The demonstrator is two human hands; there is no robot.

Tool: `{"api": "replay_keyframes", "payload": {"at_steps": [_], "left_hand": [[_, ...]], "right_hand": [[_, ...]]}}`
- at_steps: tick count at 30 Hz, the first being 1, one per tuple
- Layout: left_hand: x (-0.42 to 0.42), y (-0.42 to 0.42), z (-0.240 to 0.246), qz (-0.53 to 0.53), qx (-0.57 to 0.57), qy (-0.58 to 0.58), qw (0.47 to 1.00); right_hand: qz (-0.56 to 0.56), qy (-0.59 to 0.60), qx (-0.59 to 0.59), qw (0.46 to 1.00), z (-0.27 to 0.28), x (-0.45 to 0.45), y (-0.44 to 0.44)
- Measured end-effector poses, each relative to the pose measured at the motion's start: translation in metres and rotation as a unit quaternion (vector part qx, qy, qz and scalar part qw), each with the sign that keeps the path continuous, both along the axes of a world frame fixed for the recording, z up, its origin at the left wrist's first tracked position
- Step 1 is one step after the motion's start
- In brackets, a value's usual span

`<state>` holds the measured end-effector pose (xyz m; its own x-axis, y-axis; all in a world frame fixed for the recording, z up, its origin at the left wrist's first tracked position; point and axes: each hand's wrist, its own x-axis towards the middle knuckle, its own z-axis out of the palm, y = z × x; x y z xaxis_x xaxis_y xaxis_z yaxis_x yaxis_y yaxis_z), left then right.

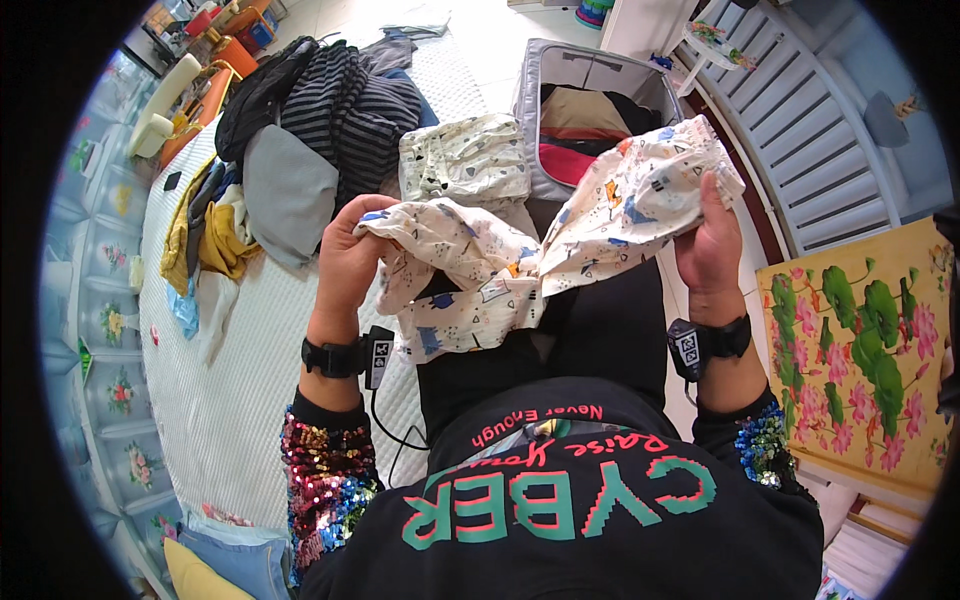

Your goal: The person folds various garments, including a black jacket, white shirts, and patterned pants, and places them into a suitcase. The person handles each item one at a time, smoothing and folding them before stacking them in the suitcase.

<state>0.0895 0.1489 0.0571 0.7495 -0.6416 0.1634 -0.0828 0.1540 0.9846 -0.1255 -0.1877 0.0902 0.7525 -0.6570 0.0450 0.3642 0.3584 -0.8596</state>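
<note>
A pair of white patterned cloth trousers (487, 300), printed with small animals and triangles, is spread between my hands above my lap. My left hand (360, 255) grips one part of the cloth, fingers closed over its edge. On the other side, my right hand (709, 240) holds the gathered elastic edge, thumb on top. Just beyond the cloth lies a folded white patterned garment (465, 161). Behind the raised cloth at the right stands a grey fabric storage box (531, 112) with clothes inside, red, beige and black ones among them.
A heap of striped and dark clothes (345, 112) and a grey cloth (289, 191) lie on the white quilted bed cover (262, 420). Yellow garments (225, 240) lie farther left. A flower-painted panel (855, 360) stands at the right, below a slatted white rail (810, 135).
</note>
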Motion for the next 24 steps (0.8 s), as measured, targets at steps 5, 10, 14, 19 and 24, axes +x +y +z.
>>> {"api": "replay_keyframes", "payload": {"at_steps": [5,10,14,19,24], "left_hand": [[-0.018,-0.013,0.007,0.018,0.018,0.032,0.999],[-0.048,-0.039,0.027,-0.060,0.069,-0.022,0.996],[-0.062,-0.055,0.036,-0.090,0.100,-0.071,0.988],[-0.042,-0.023,0.015,0.015,0.222,-0.302,0.927],[-0.030,0.012,-0.017,-0.023,0.290,-0.116,0.950]], "right_hand": [[0.218,0.212,-0.278,0.911,-0.011,0.014,0.017],[0.121,0.093,-0.631,0.761,-0.012,0.033,0.077],[0.156,0.030,-0.591,0.791,-0.008,0.057,0.107],[0.208,0.138,-0.291,0.924,-0.016,0.072,0.094],[0.189,0.078,-0.043,0.978,-0.026,0.062,0.083]]}}
